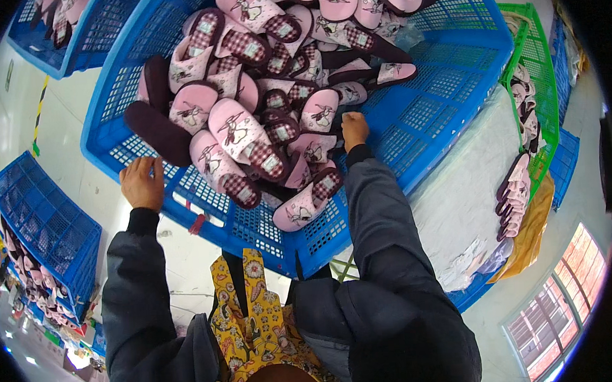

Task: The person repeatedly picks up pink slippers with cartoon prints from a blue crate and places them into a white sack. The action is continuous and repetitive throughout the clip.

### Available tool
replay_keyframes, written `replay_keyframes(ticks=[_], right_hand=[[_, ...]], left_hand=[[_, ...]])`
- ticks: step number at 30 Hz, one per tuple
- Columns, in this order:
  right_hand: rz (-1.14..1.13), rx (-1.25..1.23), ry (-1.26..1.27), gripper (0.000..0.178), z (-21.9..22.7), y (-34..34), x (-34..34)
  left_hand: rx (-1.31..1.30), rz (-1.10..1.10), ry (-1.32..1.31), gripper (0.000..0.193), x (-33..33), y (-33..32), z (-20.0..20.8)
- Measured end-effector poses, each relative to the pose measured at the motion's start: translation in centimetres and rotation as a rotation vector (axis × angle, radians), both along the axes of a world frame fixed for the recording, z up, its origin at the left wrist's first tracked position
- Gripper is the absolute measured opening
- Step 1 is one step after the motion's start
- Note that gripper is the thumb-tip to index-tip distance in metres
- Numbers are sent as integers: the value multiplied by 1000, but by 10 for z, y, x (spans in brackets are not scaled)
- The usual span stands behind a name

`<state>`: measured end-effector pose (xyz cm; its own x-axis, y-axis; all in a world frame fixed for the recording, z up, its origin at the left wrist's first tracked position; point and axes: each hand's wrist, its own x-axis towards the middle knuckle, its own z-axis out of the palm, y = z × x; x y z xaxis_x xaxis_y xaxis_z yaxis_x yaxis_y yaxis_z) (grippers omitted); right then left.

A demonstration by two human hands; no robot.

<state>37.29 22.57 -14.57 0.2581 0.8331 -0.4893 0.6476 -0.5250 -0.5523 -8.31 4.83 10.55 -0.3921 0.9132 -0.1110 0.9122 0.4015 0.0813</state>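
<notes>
A large blue plastic crate (446, 84) in front of me holds a heap of pink slippers with dark soles and checked linings. My left hand (143, 185) is at the crate's near left rim, its fingers bent over the edge. Close by lies a slipper with its dark sole up (155, 134). My right hand (355, 128) is inside the crate, at the right side of the heap, with its fingers curled closed. A pink slipper (320, 111) lies just left of it. Whatever the right fingers may hold is hidden.
Another blue crate (45, 228) with slippers stands at the left, and one (84, 54) at the upper left. At right are a green crate (540, 71), a pale plastic-covered stack (454, 203) and a row of slippers (513, 199). A red tie (197, 224) hangs on the near rim.
</notes>
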Motion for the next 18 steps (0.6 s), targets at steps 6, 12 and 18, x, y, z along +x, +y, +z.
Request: replay_keyframes(ticks=[6, 12, 18], right_hand=[[171, 159, -126, 13, -50, 51, 24], [442, 85, -236, 10, -100, 58, 51], [148, -8, -137, 16, -151, 48, 50]], left_hand=[[-48, 17, -2, 14, 6, 6, -2], [-55, 21, 26, 11, 8, 8, -5], [-40, 7, 68, 10, 8, 7, -10]])
